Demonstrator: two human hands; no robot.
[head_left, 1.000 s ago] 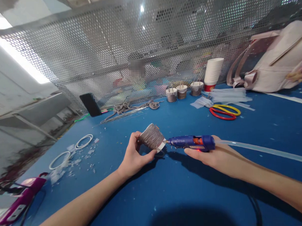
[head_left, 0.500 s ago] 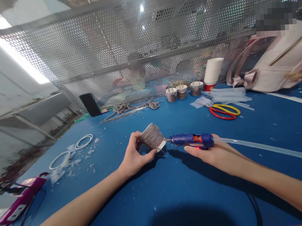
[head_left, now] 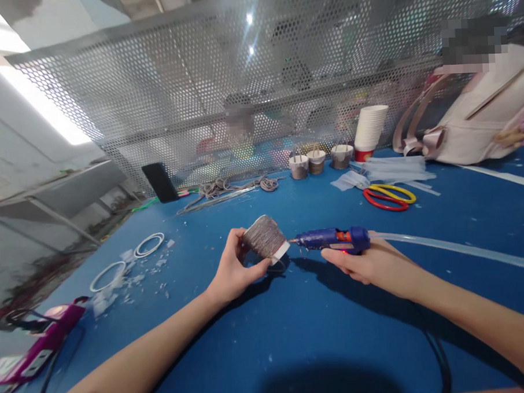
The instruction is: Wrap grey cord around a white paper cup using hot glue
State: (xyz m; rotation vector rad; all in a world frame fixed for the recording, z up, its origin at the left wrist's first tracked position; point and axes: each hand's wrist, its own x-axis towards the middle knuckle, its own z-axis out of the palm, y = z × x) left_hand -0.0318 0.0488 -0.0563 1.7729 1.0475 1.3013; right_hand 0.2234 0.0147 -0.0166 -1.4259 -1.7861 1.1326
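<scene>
Blue table [head_left: 320, 327] with scissors [head_left: 389, 195], white rings [head_left: 149, 244], stacked cups [head_left: 370, 126]

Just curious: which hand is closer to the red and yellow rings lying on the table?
Right. The right hand, holding the glue gun, lies just below the rings; the left hand is farther left, holding the wrapped cup.

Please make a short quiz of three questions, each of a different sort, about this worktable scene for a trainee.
1. True or false: the left hand holds the blue glue gun.
2. Multiple choice: where do the red and yellow rings lie? A) on the blue table, in front of the stack of paper cups; B) inside the pink bag; C) in the right hand.
3. Fill in: the gun's nozzle points at the bare white rim of the ____ in the left hand.

Key: 1 false; 2 A; 3 cord-wrapped cup.
</scene>
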